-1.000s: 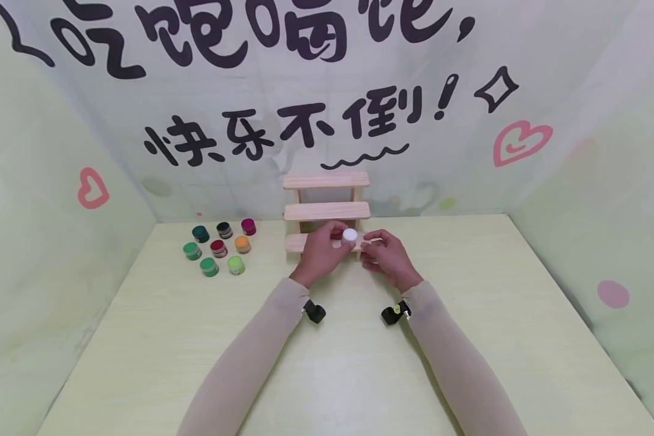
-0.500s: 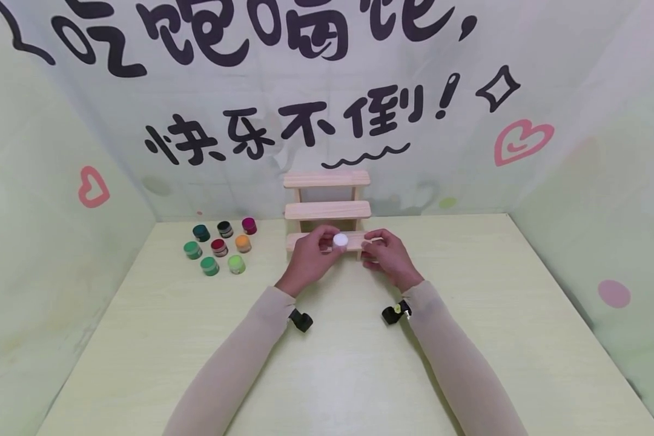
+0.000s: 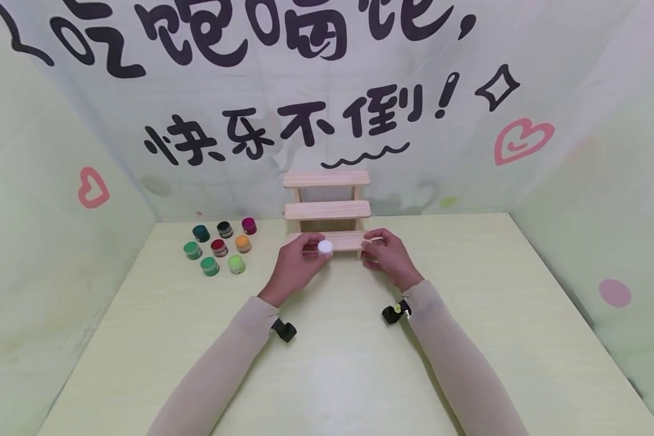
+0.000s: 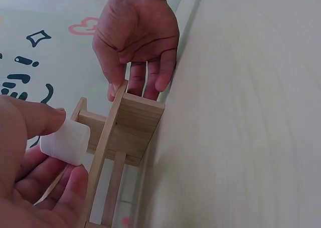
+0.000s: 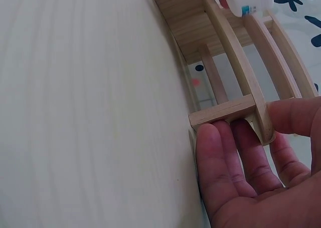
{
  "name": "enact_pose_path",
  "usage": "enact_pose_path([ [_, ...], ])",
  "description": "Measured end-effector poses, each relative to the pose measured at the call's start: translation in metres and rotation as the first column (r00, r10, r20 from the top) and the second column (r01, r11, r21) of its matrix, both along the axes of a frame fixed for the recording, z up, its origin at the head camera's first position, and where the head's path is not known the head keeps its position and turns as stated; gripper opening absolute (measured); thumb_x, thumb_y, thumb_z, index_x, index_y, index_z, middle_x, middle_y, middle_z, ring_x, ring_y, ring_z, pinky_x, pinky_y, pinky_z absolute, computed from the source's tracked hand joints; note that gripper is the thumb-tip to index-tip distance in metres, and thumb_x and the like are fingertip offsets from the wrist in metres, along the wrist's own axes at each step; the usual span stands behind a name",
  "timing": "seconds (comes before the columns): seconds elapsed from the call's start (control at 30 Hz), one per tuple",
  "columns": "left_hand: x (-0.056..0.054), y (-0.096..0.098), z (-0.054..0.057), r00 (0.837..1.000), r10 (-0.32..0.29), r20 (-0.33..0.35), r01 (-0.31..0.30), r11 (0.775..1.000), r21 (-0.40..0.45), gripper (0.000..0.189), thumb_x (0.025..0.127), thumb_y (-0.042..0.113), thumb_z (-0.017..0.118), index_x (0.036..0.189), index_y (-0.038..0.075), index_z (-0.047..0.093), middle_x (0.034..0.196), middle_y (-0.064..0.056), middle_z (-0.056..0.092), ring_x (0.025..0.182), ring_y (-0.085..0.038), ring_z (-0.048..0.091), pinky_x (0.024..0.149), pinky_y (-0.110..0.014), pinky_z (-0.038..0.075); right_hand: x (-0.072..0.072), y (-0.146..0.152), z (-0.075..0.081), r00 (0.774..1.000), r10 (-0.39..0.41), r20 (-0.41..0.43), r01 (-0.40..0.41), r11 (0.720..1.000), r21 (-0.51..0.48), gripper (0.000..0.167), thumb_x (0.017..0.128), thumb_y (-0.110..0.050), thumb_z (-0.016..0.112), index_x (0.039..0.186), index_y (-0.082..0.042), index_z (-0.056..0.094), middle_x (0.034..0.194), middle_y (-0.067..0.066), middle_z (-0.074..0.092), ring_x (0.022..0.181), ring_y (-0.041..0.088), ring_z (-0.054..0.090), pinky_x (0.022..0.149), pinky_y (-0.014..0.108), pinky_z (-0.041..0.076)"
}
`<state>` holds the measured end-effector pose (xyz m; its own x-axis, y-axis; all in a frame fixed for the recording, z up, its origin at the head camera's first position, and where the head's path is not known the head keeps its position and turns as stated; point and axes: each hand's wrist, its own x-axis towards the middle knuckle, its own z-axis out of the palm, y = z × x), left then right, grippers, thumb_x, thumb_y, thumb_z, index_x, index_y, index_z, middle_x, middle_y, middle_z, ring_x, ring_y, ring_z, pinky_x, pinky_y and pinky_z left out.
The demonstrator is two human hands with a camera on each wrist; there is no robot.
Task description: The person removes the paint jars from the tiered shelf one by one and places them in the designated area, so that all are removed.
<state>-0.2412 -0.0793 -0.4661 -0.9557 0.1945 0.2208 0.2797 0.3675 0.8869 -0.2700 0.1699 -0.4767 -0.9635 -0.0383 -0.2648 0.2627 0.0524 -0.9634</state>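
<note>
In the head view my left hand point(image 3: 294, 266) pinches a small white paint jar point(image 3: 325, 247) between thumb and fingers, just in front of the lowest step of a pale wooden three-step display stand point(image 3: 327, 210). Close up in the left wrist view, the white jar point(image 4: 65, 142) appears smooth and rounded. My right hand point(image 3: 389, 257) grips the right end of that lowest step. In the right wrist view the thumb lies over the board point(image 5: 228, 42) and the fingers point(image 5: 215, 155) curl at its leg underneath.
Left of the stand, several small paint jars stand grouped on the table, among them a red jar point(image 3: 219, 247), an orange jar point(image 3: 243, 244) and a light green jar point(image 3: 237, 264). A printed cloth backdrop point(image 3: 240, 188) rises behind the stand.
My left hand has moved left along the lowest step with the white jar, and slightly toward me. The right hand keeps its place at the stand's right end.
</note>
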Motion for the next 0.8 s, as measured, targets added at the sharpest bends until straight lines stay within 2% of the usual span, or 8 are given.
enact_pose_path([
  [0.13,0.004,-0.007,-0.001,1.000,0.011,0.004,-0.011,1.000,0.020,0.041,0.095,0.019,0.081,0.132,0.008,0.067,0.125,-0.007,0.070,0.118,-0.024,0.069,0.102,-0.034,0.061,0.000,0.001,-0.001,1.000,-0.002,0.001,0.002,1.000,-0.001,0.030,0.104,-0.017,0.067,0.132,-0.009,0.059,0.101,0.002,0.067,0.091,0.020,0.072,0.081,0.033,0.065],
  [0.33,0.010,-0.017,-0.005,0.997,0.064,0.042,-0.066,0.997,0.043,0.039,0.095,0.019,0.081,0.131,0.011,0.067,0.128,-0.005,0.069,0.119,-0.022,0.068,0.101,-0.030,0.061,0.000,0.001,-0.001,1.000,0.001,0.004,-0.001,1.000,0.005,0.028,0.104,-0.018,0.068,0.130,-0.011,0.060,0.103,0.003,0.068,0.092,0.021,0.072,0.083,0.034,0.065],
  [0.8,0.026,-0.052,-0.006,0.990,0.093,0.108,-0.093,0.996,-0.004,0.041,0.096,0.022,0.080,0.133,0.014,0.065,0.133,-0.005,0.067,0.125,-0.025,0.065,0.104,-0.037,0.060,0.002,-0.001,0.004,1.000,0.000,0.004,0.000,1.000,0.014,0.029,0.104,-0.019,0.067,0.130,-0.010,0.060,0.104,0.004,0.067,0.092,0.022,0.071,0.084,0.034,0.065],
])
